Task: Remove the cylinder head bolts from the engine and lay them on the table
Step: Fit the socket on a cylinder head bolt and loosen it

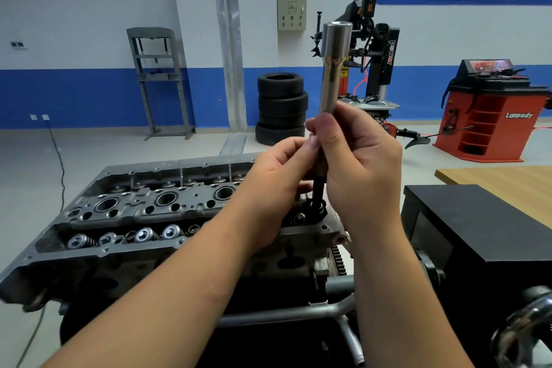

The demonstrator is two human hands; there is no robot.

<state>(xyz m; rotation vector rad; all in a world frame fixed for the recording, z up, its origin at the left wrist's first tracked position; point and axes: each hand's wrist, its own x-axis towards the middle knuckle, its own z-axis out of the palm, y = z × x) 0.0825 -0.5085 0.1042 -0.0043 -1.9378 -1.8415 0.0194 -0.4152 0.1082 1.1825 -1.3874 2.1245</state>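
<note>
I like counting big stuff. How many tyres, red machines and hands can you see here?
Tyres: 4, stacked in one pile
Red machines: 1
Hands: 2, the left hand and the right hand, both gripping the socket tool
Total: 7

Glossy polished metal socket [331, 63], matt grey cast-metal cylinder head [125, 212], smooth wooden table [504, 188], matt black box [478, 218]
</note>
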